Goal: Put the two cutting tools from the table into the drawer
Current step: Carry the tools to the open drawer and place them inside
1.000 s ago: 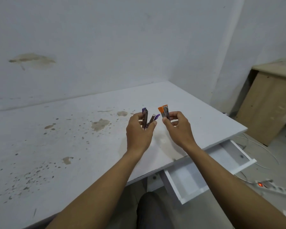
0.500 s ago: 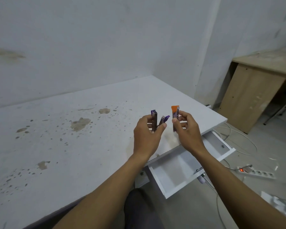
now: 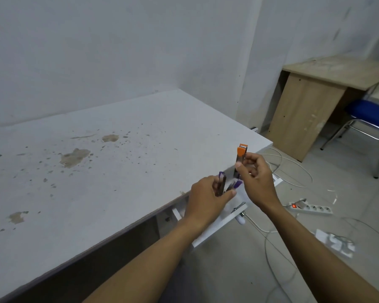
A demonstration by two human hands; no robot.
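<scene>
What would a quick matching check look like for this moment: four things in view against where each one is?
Things:
1. orange-tipped cutting tool
2. purple-tipped cutting tool
3. power strip
4. blue chair

Places:
A. lying on the floor, red switch lit
B. held upright in the right hand
C. beside the wooden desk, far right
D. held in the left hand, above the open drawer

Pairs: 1-B, 2-D, 3-A, 4-C
</scene>
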